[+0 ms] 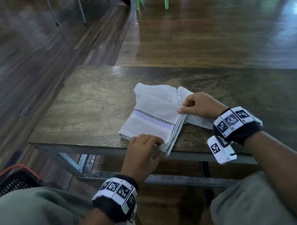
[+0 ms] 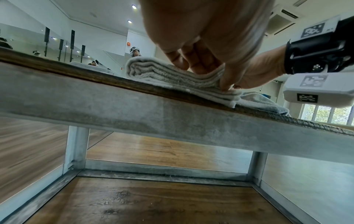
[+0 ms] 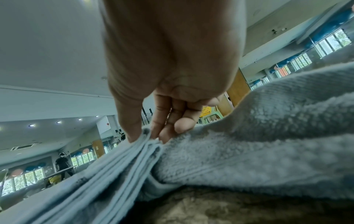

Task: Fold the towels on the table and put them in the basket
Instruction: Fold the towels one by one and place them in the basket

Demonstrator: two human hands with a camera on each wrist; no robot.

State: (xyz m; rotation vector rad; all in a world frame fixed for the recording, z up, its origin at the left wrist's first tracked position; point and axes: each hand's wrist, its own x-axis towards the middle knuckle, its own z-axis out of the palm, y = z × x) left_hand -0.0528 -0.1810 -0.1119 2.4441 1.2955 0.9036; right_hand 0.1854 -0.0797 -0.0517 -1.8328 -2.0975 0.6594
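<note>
From the head view your left hand (image 1: 143, 149) pinches the folded towel (image 1: 150, 121) at the table (image 1: 84, 111) edge nearest you, while the wrist views show your right hand (image 3: 162, 131) pinching its stacked layers, which could splay if either pinch slackens.

No readable text, numbers or brand names anywhere. The only markings were black-and-white square fiducial codes on the left wristband (image 1: 118, 193), the right wristband (image 1: 233, 120) and the white wrist-camera housing (image 1: 220, 149); these were patterns, not legible characters.
</note>
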